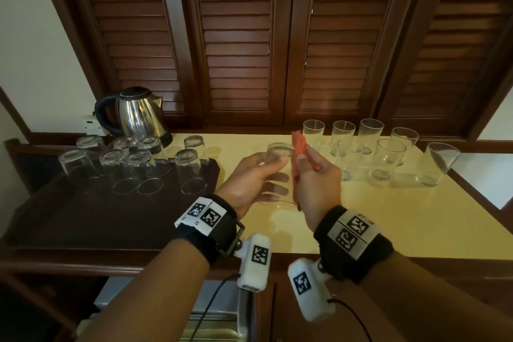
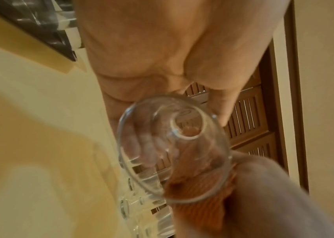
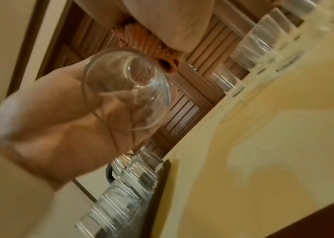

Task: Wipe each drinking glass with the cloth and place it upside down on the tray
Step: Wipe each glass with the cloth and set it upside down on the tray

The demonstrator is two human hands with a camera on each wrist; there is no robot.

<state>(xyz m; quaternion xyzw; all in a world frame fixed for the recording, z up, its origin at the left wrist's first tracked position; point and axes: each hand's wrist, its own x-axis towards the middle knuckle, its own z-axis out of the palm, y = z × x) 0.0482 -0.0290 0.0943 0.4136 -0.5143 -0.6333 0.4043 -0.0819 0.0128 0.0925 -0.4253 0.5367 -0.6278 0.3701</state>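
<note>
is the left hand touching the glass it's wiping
Touching: the head view shows the left hand with thumb and fingers wrapped round the glass.

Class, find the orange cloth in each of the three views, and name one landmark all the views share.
Head: the cloth is at centre, in the right hand, beside the held glass.
Left wrist: the cloth is at lower centre, behind the glass rim.
Right wrist: the cloth is at top centre, above the glass.
Shared landmark: the louvred shutters.

Both hands [image 1: 251,178] [image 1: 316,180] curled, gripping.
</note>
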